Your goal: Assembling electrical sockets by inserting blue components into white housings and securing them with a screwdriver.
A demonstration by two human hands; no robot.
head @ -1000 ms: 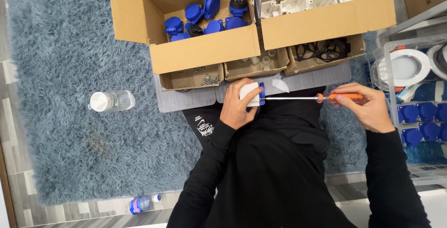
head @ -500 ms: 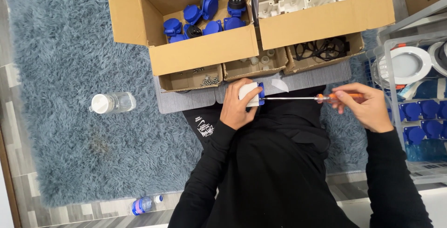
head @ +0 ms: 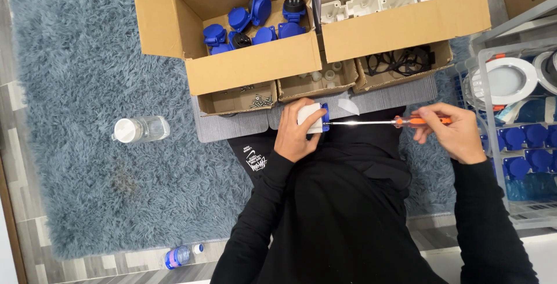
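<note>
— Right, what's in each hand?
— The left hand [head: 296,136] is clenched round a white socket box with a blue front [head: 314,117], over the lap; the right hand [head: 455,133] grips the orange-handled screwdriver [head: 386,122], its tip against the blue face.
— So, a screw being driven?
— Looks so. Next calls for steady turning, with the shaft kept level. Loose screws [head: 257,99] lie in the small carton just beyond, blue socket covers [head: 249,26] behind it.

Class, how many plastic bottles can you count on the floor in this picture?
2: one clear bottle lying on the blue rug, one small bottle on the wood floor below the rug's edge.
</note>
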